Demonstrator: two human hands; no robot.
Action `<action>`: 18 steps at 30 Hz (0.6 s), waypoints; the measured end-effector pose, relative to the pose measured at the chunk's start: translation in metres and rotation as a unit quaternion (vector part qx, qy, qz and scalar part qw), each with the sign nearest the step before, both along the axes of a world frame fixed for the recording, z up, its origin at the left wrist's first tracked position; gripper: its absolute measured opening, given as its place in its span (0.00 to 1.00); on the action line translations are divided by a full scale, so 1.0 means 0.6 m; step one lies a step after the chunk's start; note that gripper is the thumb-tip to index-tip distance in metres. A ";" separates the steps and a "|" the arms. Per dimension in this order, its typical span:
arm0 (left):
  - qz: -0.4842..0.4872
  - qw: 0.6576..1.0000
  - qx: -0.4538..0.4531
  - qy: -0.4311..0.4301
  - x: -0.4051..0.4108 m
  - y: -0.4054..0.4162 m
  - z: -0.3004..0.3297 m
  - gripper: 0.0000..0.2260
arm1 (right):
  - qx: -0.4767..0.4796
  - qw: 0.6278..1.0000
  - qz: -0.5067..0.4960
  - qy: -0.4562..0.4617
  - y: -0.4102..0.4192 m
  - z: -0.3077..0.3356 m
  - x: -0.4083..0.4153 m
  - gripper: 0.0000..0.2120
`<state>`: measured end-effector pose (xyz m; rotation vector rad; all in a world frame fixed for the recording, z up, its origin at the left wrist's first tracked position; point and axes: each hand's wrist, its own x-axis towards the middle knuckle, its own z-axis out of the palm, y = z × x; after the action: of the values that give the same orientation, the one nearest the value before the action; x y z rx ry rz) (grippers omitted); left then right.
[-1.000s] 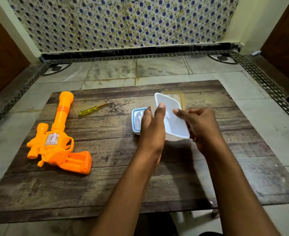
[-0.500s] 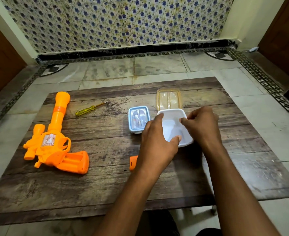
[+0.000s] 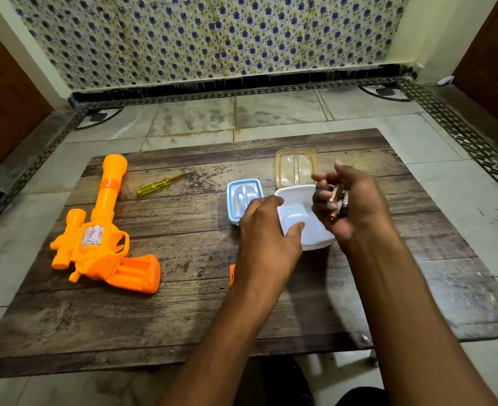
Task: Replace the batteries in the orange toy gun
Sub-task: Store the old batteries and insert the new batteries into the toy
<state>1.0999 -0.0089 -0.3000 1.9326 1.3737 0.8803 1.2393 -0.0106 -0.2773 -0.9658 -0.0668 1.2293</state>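
The orange toy gun (image 3: 101, 232) lies on the left of the wooden board (image 3: 183, 312), its grip's battery bay open and facing up. An orange battery cover (image 3: 232, 276) peeks out from under my left wrist. My left hand (image 3: 267, 230) rests on the near-left rim of a white plastic container (image 3: 303, 218), thumb inside it. My right hand (image 3: 350, 205) hovers just above the container's right side, closed around a few batteries (image 3: 339, 205).
A yellow-handled screwdriver (image 3: 161, 184) lies behind the gun. A blue-rimmed lid (image 3: 243, 197) sits left of the white container, and a clear amber container (image 3: 296, 167) stands behind it. Tiled floor surrounds the board; a patterned wall is at the back.
The white container went from tilted up in both hands to flat on the board. My right hand then rose from it holding batteries. The left hand stayed on the rim.
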 end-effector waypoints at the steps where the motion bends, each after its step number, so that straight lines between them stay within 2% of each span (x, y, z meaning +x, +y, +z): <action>1: 0.013 1.000 0.009 -0.017 -0.006 0.004 0.001 0.20 | 0.008 0.998 0.014 0.058 0.003 0.003 -0.007 0.12; 2: 0.026 0.999 0.015 -0.032 -0.013 0.007 0.003 0.17 | 0.017 0.994 0.023 0.102 0.005 0.005 -0.017 0.10; 4: 0.052 0.996 0.034 -0.056 -0.033 0.015 0.010 0.12 | 0.027 0.988 0.029 0.150 0.010 0.006 -0.041 0.16; 8: 0.099 0.990 0.065 -0.072 -0.088 0.027 0.019 0.08 | 0.044 0.981 0.055 0.180 0.017 -0.001 -0.081 0.24; 13: 0.175 0.981 0.038 -0.070 -0.182 0.049 0.037 0.07 | 0.022 0.976 0.118 0.180 0.032 0.017 -0.146 0.12; 14: 0.196 0.977 0.034 -0.076 -0.200 0.053 0.041 0.07 | 0.022 0.973 0.133 0.186 0.033 0.019 -0.160 0.12; 16: 0.249 0.965 0.036 -0.075 -0.237 0.059 0.047 0.08 | 0.019 0.965 0.148 0.217 0.040 0.014 -0.182 0.21; 18: 0.310 0.949 0.037 -0.038 -0.269 0.054 0.045 0.10 | 0.009 0.962 0.165 0.216 0.041 0.011 -0.200 0.18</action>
<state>0.9384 0.0237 -0.2731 1.4998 1.9635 1.2894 1.1193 0.0143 -0.2709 -0.6659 0.1106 1.7226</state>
